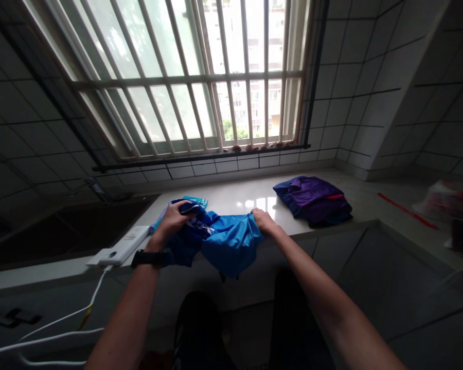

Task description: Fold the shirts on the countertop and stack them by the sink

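A blue piece of clothing, lighter on the right and dark blue with white marks on the left, stretches between my hands and hangs over the counter's front edge. My left hand grips its dark, bunched side. At the upper right corner, my right hand is closed on the lighter fabric. Some teal fabric shows on the counter just behind my left hand. To the right of my right hand lies a pile of purple and dark blue clothes. The garment's exact kind cannot be made out.
A white power strip with a cable lies at the counter edge, left of my hands, beside a dark sink. On the right are a red strip and a clear plastic bag. A barred window is behind the counter.
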{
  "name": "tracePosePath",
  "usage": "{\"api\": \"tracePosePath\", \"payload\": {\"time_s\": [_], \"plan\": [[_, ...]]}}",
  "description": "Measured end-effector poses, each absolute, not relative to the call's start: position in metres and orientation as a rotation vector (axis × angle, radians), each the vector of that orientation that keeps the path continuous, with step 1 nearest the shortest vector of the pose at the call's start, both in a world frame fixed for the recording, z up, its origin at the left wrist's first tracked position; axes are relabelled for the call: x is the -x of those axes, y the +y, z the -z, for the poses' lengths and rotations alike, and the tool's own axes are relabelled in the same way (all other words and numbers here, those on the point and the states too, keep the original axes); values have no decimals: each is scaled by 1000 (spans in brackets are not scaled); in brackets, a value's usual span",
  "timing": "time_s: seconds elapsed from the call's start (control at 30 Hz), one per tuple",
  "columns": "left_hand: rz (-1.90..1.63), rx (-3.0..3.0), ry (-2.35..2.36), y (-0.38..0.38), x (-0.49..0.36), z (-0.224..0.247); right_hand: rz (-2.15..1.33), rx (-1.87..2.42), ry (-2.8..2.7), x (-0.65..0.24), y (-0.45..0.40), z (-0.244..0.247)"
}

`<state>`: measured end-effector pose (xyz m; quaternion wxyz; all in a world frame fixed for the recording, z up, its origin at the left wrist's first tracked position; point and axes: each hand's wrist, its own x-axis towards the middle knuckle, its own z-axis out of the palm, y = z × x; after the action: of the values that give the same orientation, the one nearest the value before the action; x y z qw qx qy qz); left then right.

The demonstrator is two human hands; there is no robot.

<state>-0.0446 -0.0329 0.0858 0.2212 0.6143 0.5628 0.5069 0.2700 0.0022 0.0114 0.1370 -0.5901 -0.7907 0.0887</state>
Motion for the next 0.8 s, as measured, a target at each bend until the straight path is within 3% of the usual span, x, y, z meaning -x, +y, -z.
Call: {"api": "tracePosePath", "payload": {"time_s": [0.27, 0.4, 0.5, 0.7, 0.8], "plan": [[-1136, -1875, 1082, -77, -28, -127, -887, 641, -2377, -246, -28, -74], [-1332, -1648, 1145, -80, -28, -133, -1304, 590, -2251, -243, -45, -92], [-1380, -1453, 1167, -73, -14, -128, -1430, 600, -1895, -248, -45, -98], [-812, -1638, 959, -90, -19, -115, -1691, 454, -1561, -245, -40, -108], [-727, -1680, 925, -102, -30, -114, -1751, 343, -1518, -252, -39, -113]]}}
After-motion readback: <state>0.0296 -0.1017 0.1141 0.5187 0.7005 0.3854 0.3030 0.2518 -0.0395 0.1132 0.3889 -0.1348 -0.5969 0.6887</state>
